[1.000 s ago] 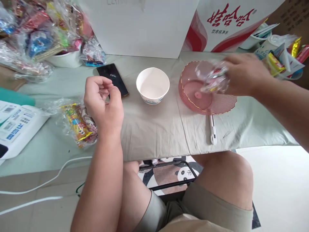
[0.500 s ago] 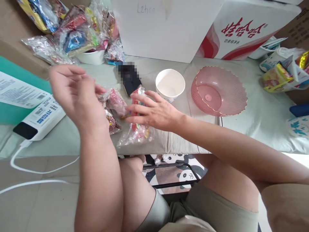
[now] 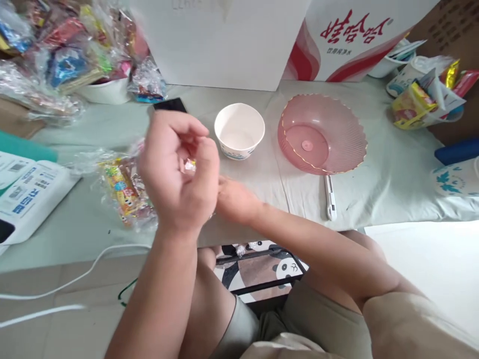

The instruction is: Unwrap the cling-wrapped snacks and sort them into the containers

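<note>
My left hand point(image 3: 179, 169) is raised over the table with fingers curled toward the thumb. A shiny gold-and-red bit of wrapper point(image 3: 190, 165) shows in the gap by its fingers; whether it is gripped is unclear. Close against it on the right is my right hand point(image 3: 237, 199), its fingers hidden behind the left. Left of the hands lies a pile of clear-wrapped snack packets point(image 3: 120, 187), a yellow one uppermost, partly covered by my left hand. A white paper bowl point(image 3: 239, 130) with nothing in it stands just beyond the hands.
A pink ribbed bowl point(image 3: 346, 132) stands right of the paper bowl, with a slim white box-cutter-like tool point(image 3: 330, 199) before it. White cartons point(image 3: 224, 50) line the back. Wrapped snacks point(image 3: 69, 65) are heaped back left; filled cups point(image 3: 415, 104) stand right. A dark phone point(image 3: 171, 104) lies behind my left hand.
My left hand has swung right across the packets and curled. The right hand's spread fingers have left the packets and are now hidden behind it. The camera view has shifted, uncovering the yellow packet.
</note>
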A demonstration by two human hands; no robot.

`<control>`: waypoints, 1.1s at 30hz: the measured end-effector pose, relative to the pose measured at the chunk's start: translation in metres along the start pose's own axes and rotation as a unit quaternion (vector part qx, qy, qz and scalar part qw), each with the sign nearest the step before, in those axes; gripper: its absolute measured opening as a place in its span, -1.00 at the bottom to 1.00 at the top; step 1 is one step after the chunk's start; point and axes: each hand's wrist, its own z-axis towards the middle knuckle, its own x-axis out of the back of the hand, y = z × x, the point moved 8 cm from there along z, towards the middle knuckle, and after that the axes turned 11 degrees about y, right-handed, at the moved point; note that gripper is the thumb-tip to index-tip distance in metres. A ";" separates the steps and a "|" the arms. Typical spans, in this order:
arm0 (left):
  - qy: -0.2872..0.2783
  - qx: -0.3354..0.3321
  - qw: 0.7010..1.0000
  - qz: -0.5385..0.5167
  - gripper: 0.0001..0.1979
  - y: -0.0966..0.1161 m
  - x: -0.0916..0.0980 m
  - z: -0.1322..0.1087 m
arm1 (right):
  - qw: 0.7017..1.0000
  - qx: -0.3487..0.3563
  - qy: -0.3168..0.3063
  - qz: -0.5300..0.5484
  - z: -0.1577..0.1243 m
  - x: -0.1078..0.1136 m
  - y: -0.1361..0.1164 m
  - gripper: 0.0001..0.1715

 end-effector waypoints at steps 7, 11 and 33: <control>-0.102 -0.035 0.982 0.152 -0.83 -0.024 -0.043 -0.047 | 0.950 -0.138 0.276 -0.043 -0.099 0.140 0.046 -0.92; -0.088 -0.007 0.972 0.217 -0.57 -0.055 -0.055 -0.054 | 0.839 -0.394 0.338 -0.167 -0.189 0.186 0.110 -0.78; -0.100 -0.125 0.986 0.054 -0.84 -0.004 -0.093 -0.071 | 0.883 -0.172 0.412 -0.147 -0.188 0.189 0.113 -0.88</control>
